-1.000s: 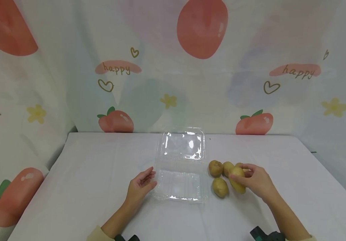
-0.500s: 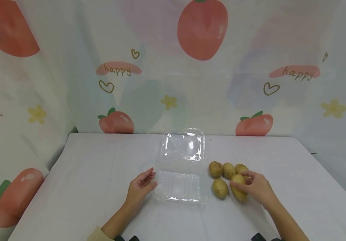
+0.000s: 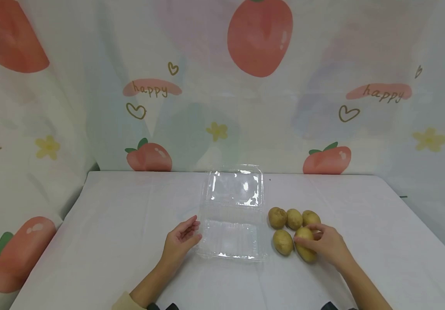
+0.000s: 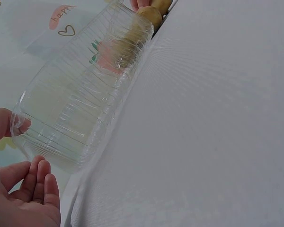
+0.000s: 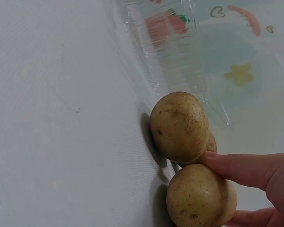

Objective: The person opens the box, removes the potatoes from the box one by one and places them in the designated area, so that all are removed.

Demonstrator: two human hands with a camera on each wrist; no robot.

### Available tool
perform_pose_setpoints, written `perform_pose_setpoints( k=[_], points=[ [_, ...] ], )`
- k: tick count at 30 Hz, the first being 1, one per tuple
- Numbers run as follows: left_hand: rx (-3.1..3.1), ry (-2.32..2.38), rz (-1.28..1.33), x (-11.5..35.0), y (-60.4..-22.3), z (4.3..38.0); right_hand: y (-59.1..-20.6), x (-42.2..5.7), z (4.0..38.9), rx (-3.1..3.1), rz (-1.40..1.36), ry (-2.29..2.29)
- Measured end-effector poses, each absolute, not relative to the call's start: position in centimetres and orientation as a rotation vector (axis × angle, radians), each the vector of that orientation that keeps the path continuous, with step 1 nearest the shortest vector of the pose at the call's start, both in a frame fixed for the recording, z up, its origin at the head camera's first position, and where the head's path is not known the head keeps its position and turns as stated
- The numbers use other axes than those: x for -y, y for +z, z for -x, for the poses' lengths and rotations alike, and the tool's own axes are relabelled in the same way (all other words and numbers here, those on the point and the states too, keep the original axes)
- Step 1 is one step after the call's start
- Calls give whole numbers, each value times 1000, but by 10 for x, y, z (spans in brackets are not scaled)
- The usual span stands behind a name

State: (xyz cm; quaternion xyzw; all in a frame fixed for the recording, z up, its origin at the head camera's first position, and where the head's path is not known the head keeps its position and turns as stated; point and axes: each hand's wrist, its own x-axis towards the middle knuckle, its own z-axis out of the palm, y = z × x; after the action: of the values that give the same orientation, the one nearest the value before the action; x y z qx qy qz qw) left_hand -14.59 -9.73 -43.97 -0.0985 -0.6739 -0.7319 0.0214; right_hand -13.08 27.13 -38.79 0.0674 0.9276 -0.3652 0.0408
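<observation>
My right hand (image 3: 329, 246) holds a yellow-brown potato (image 3: 306, 254) at the front right of a small group, thumb on its near side and fingers behind. In the right wrist view this potato (image 5: 194, 196) lies between thumb and finger, close to the white cloth, beside another potato (image 5: 179, 126). Several more potatoes sit around it, among them one at the front left (image 3: 282, 242) and one at the back left (image 3: 277, 218). A clear plastic clamshell box (image 3: 230, 237) lies with its lid up. My left hand (image 3: 181, 239) is at its left edge, fingers loosely bent.
The box's lid (image 3: 234, 187) leans back toward the patterned backdrop (image 3: 261, 107). A white cloth (image 3: 122, 224) covers the table, whose back edge runs along the backdrop. The potatoes stand just right of the box.
My right hand has moved down and toward me with its potato, which has gone from overlapping the back potatoes to the front row. The left hand and the box have stayed put.
</observation>
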Motion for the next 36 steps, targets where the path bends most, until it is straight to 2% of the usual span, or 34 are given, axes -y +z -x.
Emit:
perform_pose_setpoints(
  k=[36],
  points=[
    [2073, -2257, 335, 98, -441, 145, -390, -263, 125, -2927, -186, -1064]
  ],
)
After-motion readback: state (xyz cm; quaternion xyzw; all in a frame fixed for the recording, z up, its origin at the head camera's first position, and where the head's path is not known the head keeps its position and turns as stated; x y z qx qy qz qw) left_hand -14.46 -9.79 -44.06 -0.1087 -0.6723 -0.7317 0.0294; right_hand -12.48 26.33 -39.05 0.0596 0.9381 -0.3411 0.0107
